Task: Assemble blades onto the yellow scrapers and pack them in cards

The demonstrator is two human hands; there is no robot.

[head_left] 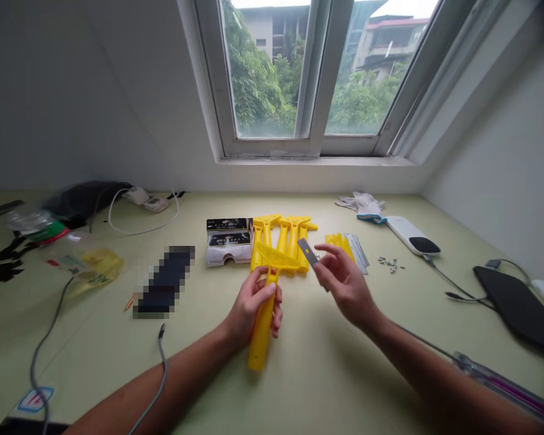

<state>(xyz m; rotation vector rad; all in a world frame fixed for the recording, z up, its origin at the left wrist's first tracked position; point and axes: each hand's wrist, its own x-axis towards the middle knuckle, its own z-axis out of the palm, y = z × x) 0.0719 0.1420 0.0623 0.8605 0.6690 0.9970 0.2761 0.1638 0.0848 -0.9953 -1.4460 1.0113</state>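
The yellow plastic scraper (263, 320) stands tilted upright in the left hand (254, 308), which is closed around its handle, with the fingers wrapped and the thumb across the front; the handle's lower end projects below the fist. The scraper's wide head (277, 257) sits above the left hand and overlaps the yellow scrapers behind it. The right hand (344, 285) is held up beside the left hand, only partly closed, and pinches a grey steel blade (308, 252) between thumb and fingertips. The fingers hide the blade's far end. The blade lies just beside the scraper head; contact between them cannot be confirmed from this view. Beyond the left hand lies a pile of yellow scrapers (285, 241), with two black-and-white blade boxes (229, 241) further left. Beyond the right hand are more yellow parts (339, 243), partly hidden by the fingers, and a stack of steel blades (358, 254). Small metal pieces (391, 263), too small to identify, lie further right. Left of the left hand, a dark rectangular object (164, 282) is obscured by pixelation.
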